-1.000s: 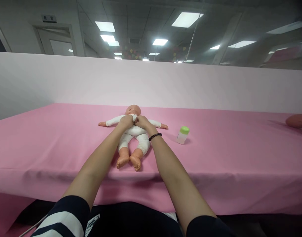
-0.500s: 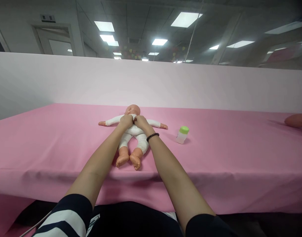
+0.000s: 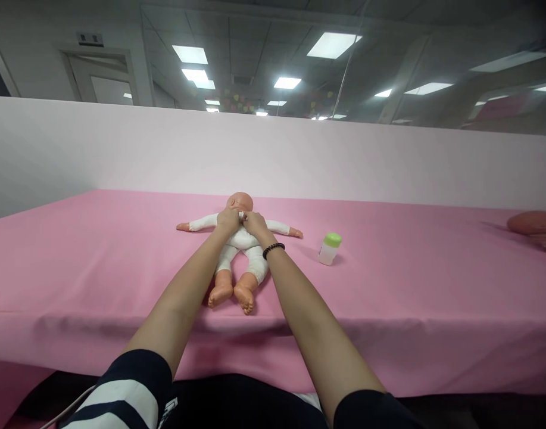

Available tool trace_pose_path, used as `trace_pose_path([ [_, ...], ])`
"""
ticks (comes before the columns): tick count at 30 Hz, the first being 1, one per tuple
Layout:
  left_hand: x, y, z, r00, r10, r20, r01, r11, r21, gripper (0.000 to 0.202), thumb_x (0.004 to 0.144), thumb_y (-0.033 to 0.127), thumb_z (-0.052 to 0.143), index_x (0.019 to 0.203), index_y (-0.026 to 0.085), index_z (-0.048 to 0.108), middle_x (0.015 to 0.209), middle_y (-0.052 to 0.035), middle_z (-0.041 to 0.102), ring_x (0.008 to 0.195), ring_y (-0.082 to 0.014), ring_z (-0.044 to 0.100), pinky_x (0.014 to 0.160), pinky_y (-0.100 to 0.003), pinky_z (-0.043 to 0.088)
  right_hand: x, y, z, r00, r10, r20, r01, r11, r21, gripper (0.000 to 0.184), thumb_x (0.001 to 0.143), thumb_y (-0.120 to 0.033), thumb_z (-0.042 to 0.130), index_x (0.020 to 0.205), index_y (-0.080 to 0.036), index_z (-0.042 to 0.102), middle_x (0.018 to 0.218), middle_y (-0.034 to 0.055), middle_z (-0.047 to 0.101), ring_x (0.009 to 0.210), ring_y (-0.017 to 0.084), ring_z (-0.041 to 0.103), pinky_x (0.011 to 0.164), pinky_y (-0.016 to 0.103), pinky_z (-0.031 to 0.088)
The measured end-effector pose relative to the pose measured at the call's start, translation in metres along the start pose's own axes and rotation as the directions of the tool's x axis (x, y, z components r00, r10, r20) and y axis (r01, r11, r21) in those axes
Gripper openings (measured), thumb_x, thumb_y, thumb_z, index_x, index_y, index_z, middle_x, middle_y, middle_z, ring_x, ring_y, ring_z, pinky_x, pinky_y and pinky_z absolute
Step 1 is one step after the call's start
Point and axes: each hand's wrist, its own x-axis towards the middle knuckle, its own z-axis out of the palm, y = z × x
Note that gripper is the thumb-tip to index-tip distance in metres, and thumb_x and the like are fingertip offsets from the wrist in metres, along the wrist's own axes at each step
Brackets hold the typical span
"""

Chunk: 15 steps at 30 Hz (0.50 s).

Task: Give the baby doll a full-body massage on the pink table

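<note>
A baby doll (image 3: 243,240) lies on its back, arms spread, its feet toward me. Its head, hands and feet are skin-coloured, and its body is white cloth. Just below the doll's chin, my left hand (image 3: 228,220) is closed, fingers curled in. Beside it my right hand (image 3: 255,224) is closed too, with a beaded bracelet (image 3: 273,250) on the wrist. A bit of white cloth (image 3: 242,216) shows between the fingertips of both hands, which appear to pinch it. The hands cover most of the doll's chest.
A clear bottle (image 3: 328,255) with a green lid stands right of the doll. Pink cloth (image 3: 411,268) covers the table, whose front edge is near my body. A white partition (image 3: 299,155) rises behind. At the far right lies a skin-coloured object (image 3: 532,222), cut by the frame.
Both hands stay at the doll's neck, with a little more white cloth showing between the fingertips. The whole view has shifted slightly.
</note>
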Motion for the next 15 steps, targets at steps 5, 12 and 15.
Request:
trace_pose_path([
  [5,0.005,0.0,0.002,0.998,-0.003,-0.066,0.004,1.0,0.017,0.043,0.097,0.023,0.052,0.139,0.011,0.057,0.126,-0.0234,0.069,0.116,-0.0297,0.069,0.092,-0.033,0.051,0.0,0.001,-0.004,0.999,0.001,-0.043,0.0,1.0,0.027,0.026,0.1,-0.022,0.048,0.121,-0.018,0.063,0.116,0.0122,0.072,0.107,0.026,0.066,0.088,0.031,0.046],
  [12,0.006,-0.001,0.003,0.995,-0.098,-0.018,0.096,0.99,-0.099,0.042,0.098,0.031,0.053,0.135,0.013,0.059,0.121,-0.0202,0.072,0.113,-0.0285,0.07,0.09,-0.032,0.051,0.004,-0.007,-0.001,0.999,0.05,0.012,-0.05,0.998,-0.048,0.033,0.104,-0.023,0.04,0.125,-0.015,0.063,0.121,0.0181,0.07,0.112,0.031,0.065,0.09,0.035,0.046],
  [15,-0.005,-0.009,0.004,0.989,-0.135,-0.061,0.118,0.968,-0.221,0.043,0.098,0.037,0.051,0.135,0.016,0.055,0.124,-0.0174,0.071,0.116,-0.0278,0.068,0.09,-0.032,0.05,0.009,-0.005,-0.004,0.999,0.031,0.009,-0.031,1.0,-0.001,0.03,0.102,-0.026,0.044,0.118,-0.017,0.068,0.12,0.0175,0.07,0.109,0.031,0.066,0.09,0.036,0.047],
])
